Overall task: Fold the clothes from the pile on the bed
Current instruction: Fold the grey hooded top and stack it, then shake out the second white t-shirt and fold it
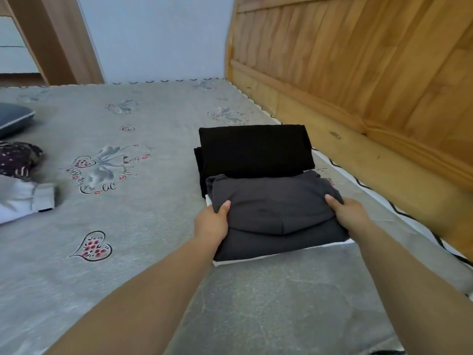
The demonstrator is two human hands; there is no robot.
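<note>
A folded dark grey garment [276,213] lies on the bed [128,252] near its right side, on top of a white folded piece [256,261] whose edge shows beneath it. My left hand [211,224] grips the grey garment's left edge, thumb on top. My right hand [350,211] grips its right edge the same way. Just beyond lies a folded black garment [256,149], partly overlapped by the grey one. At the far left sits the pile: a dark dotted garment [18,157] and a white-grey one [23,198].
A wooden headboard [358,73] runs along the bed's right side, close to the folded stack. A dark blue pillow [12,119] lies at the left edge. A pale wall [158,37] and a wooden door frame [58,39] stand beyond the bed.
</note>
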